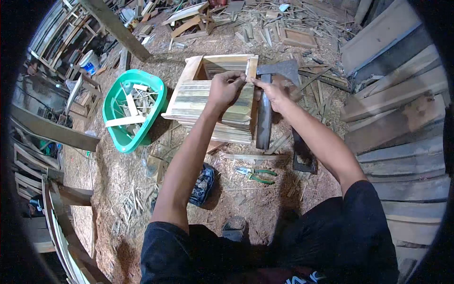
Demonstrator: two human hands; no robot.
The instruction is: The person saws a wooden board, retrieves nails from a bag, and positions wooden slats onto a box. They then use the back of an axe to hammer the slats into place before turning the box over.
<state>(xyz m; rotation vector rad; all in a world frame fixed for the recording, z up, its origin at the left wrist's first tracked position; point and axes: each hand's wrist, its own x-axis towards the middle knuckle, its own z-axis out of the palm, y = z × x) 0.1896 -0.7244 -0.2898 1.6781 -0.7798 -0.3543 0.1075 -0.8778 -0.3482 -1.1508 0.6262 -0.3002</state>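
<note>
A stack-sided wooden box (pixel 210 102) of pale and dark slats stands in front of me, with an opening at its top. Over its right corner, my left hand (pixel 226 87) is closed in a pinch, its fingertips close to a short wood strip (pixel 252 67). My right hand (pixel 274 93) meets it from the other side, fingers closed at the same strip's near end. Whatever lies between the fingertips is too small to make out. Beside the box, under my right hand, is an axe (pixel 263 124) with a broad dark head.
Green-handled pliers (pixel 261 176) lie on the sawdust-covered ground near a dark plastic bundle (pixel 203 185). At left sits a green basin (pixel 158 128) holding wood scraps. Boards (pixel 399 154) line the right side. A wooden post (pixel 116 29) and scattered offcuts are farther back.
</note>
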